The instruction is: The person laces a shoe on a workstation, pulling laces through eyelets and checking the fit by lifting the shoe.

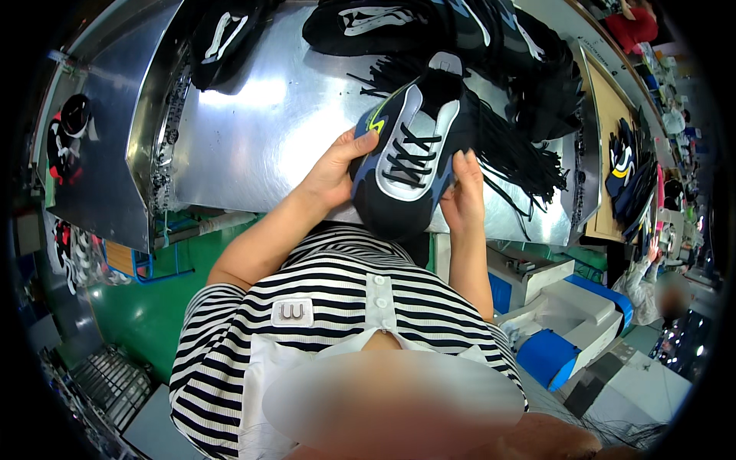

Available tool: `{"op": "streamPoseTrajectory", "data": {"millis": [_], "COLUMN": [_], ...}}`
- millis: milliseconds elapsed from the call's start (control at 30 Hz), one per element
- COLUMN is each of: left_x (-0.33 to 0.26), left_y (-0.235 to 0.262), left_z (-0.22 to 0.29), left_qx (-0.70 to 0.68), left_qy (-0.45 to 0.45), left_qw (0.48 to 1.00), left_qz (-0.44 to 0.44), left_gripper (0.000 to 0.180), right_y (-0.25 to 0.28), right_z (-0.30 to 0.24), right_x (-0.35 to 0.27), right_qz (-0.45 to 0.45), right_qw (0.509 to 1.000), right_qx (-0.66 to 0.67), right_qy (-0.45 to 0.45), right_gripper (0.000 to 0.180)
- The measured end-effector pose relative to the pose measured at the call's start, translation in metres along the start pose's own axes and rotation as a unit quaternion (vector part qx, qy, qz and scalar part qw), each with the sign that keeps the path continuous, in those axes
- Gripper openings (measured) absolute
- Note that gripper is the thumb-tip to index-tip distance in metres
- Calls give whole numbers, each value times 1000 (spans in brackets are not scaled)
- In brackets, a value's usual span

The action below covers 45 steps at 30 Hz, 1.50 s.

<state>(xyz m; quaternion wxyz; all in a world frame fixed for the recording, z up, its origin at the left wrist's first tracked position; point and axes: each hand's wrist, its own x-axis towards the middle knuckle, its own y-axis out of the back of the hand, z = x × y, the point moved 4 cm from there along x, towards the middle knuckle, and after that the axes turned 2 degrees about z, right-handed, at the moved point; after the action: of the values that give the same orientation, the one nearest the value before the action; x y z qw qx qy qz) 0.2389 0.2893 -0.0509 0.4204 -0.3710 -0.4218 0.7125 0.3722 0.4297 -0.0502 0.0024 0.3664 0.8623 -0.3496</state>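
Observation:
Between my hands, close in front of my body, is a black and blue shoe upper (pixel 392 213) with a yellow-green mark on its side. Its toe end points toward me, and a black lace (pixel 414 159) criss-crosses the light grey opening. My left hand (pixel 331 170) grips one side, thumb on top. On the opposite side my right hand (pixel 466 193) holds the edge, its thumb upright and its other fingers partly hidden behind the upper. A thick bundle of loose black laces (pixel 525 161) lies on the metal table (pixel 245 146) just beyond my right hand.
More black shoe uppers (pixel 368 23) lie along the table's far side, another (pixel 226 38) at the far left. A metal partition (pixel 146 107) stands left. On the right are a cardboard-coloured tray (pixel 602 153) with dark pieces and a white-and-blue machine (pixel 567 322). Another person (pixel 640 287) is at far right.

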Motion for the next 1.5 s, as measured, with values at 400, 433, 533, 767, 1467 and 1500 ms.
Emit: {"op": "streamPoseTrajectory", "data": {"millis": [400,433,533,767,1467,1500], "left_x": [-12,-11,-13,-17,-28,-26], "left_y": [-6,-6,-2,3,2,2], "left_z": [6,5,3,-9,-36,-36], "left_qx": [5,4,4,-9,-18,-15], "left_qy": [28,30,32,36,68,72], "left_qw": [997,997,998,998,994,993], "left_qz": [-69,-67,-59,-55,-86,-92], "left_gripper": [37,38,40,43,53,54], "right_y": [-95,-94,-85,-76,-35,-37], "right_z": [-70,-68,-73,-77,-74,-69], "right_x": [-24,-17,-9,-11,-30,-27], "right_qz": [-197,-201,-273,-306,-274,-267], "right_qw": [758,752,740,700,768,765], "right_qx": [-532,-567,-576,-611,-553,-551], "right_qy": [322,271,214,211,173,199], "right_gripper": [28,31,32,24,23,23]}}
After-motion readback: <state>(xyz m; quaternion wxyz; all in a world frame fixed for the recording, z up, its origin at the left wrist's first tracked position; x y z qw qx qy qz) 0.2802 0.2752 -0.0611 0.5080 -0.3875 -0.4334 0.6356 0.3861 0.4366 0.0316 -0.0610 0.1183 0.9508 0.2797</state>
